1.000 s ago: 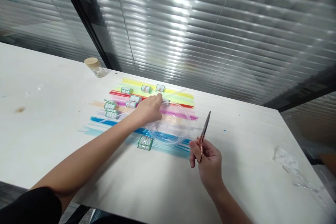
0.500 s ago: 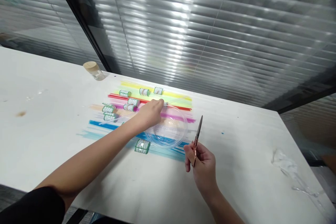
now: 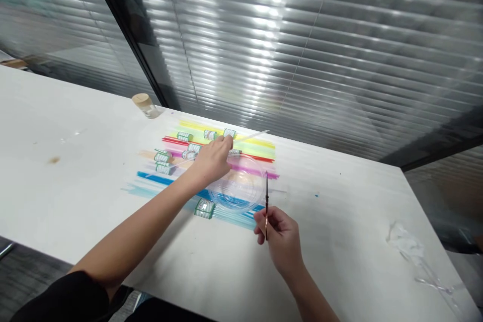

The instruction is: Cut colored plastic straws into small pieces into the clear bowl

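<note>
My left hand (image 3: 215, 158) is closed on a pale translucent strip (image 3: 252, 136), which sticks out to the right of the fingers. Coloured strips, among them yellow, red (image 3: 257, 158), pink and blue (image 3: 151, 177), lie in rows under and around it, several with green-and-white labels (image 3: 204, 209). A clear round plastic container (image 3: 241, 188) rests over the strips, just below and right of that hand. My right hand (image 3: 281, 234) grips copper-handled scissors (image 3: 266, 201), their blades pointing away from me beside the container's right edge.
A jar with a wooden lid (image 3: 145, 104) stands at the table's back left. Crumpled clear plastic (image 3: 407, 244) lies near the right edge of the white table (image 3: 350, 216). Window blinds (image 3: 241, 35) rise behind the back edge.
The pale strip now shows beyond my left hand, angled up to the right. My right hand has moved left with the scissors, which have turned more upright and edge-on. The view has shifted slightly.
</note>
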A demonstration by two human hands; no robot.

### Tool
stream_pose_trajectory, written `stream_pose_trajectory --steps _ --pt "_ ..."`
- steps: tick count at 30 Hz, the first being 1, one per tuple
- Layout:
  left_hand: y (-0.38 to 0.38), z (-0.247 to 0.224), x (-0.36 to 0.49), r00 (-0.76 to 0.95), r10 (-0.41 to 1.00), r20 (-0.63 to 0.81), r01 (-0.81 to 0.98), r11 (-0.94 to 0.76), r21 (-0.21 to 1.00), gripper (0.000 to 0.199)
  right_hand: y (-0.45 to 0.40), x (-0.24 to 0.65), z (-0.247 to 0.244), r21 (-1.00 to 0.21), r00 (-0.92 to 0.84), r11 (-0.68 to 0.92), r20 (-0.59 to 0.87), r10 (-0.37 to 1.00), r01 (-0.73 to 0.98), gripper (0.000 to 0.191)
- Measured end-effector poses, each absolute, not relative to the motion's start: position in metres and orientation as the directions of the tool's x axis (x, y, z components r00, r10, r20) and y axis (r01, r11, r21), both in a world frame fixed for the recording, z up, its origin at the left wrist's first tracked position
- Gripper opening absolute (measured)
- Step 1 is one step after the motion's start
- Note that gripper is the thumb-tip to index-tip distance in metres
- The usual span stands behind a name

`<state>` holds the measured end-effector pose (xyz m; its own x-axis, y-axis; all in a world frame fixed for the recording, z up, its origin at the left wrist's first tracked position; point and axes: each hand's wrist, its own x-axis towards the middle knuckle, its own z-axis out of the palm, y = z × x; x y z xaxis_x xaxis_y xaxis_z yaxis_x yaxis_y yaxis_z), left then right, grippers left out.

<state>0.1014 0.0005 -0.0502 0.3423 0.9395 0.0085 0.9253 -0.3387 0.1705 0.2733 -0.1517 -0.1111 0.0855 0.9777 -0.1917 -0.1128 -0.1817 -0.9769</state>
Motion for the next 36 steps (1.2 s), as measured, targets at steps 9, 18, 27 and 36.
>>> stream_pose_trajectory --steps 9,18,27,36 --pt "-0.026 -0.055 0.077 0.313 0.914 0.259 0.816 -0.398 0.420 0.014 -0.147 0.286 -0.107 -0.991 0.006 -0.052 -0.051 0.999 0.127 0.017" --pt "-0.062 -0.072 0.046 0.327 0.818 0.473 0.841 -0.480 0.251 0.030 -0.146 0.292 -0.110 -0.981 0.015 0.033 0.037 0.999 0.190 0.023" --pt "-0.074 -0.100 0.022 0.416 0.677 0.607 0.821 -0.566 0.070 0.029 -0.158 0.266 -0.106 -1.000 0.003 -0.018 -0.018 1.000 0.022 0.036" --pt "-0.082 -0.105 0.017 0.415 0.592 0.691 0.792 -0.608 0.046 0.015 -0.175 0.230 -0.101 -0.987 -0.108 -0.157 -0.151 0.983 -0.042 0.041"
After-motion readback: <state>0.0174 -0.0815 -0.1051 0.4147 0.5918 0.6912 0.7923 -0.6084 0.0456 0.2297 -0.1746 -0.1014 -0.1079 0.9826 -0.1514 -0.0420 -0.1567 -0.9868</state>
